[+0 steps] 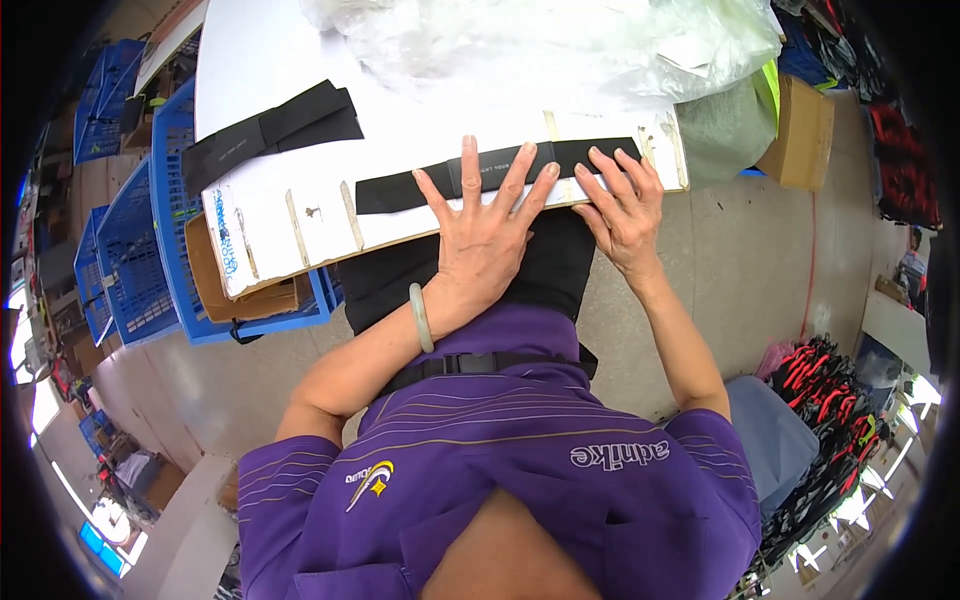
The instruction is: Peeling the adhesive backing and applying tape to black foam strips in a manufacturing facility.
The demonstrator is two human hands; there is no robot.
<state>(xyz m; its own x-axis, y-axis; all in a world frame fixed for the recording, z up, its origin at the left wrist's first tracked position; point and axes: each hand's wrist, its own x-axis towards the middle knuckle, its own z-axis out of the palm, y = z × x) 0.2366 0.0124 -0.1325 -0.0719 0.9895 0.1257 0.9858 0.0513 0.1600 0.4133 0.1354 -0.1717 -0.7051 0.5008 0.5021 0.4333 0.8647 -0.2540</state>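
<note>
A long black fabric band (405,192) with small pale print lies flat along the near edge of a white tabletop (300,185). My left hand (485,225) rests on its middle with fingers spread, the fingertips pressing on the band. Toward the band's right end, my right hand (625,205) lies with its fingers stretched out and close together, the fingertips on the fabric and the thumb near the table edge. Neither hand grips the band. More black bands (275,130) lie overlapped in a small pile at the left side of the table.
Crumpled clear plastic bags (560,45) cover the far part of the table. Blue plastic crates (135,235) and a cardboard box (215,275) stand at the left. Another carton (803,135) is at the right, and a stack of black and red items (825,420) sits at the lower right.
</note>
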